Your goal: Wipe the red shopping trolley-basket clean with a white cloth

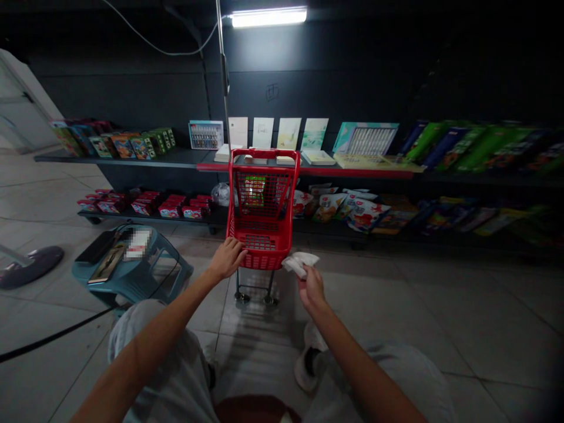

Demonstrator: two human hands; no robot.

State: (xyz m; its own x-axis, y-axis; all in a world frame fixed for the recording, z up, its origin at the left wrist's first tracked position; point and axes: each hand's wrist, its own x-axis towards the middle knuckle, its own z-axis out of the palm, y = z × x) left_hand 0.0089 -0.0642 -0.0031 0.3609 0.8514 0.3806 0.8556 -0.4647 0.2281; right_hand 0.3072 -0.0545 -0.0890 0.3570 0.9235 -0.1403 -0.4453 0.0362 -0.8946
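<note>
A small red shopping cart stands on the tiled floor straight ahead, with a green item showing through its mesh. My left hand rests on the cart's near left rim with the fingers curled over the edge. My right hand is raised beside the cart's near right corner and pinches a crumpled white cloth, which hangs close to the cart's rim. My knees in grey trousers fill the lower part of the view.
A teal plastic stool with a phone and a book on top stands at the left. Dark shelves with boxes, cards and packets run along the back wall. A fan base and a black cable lie far left.
</note>
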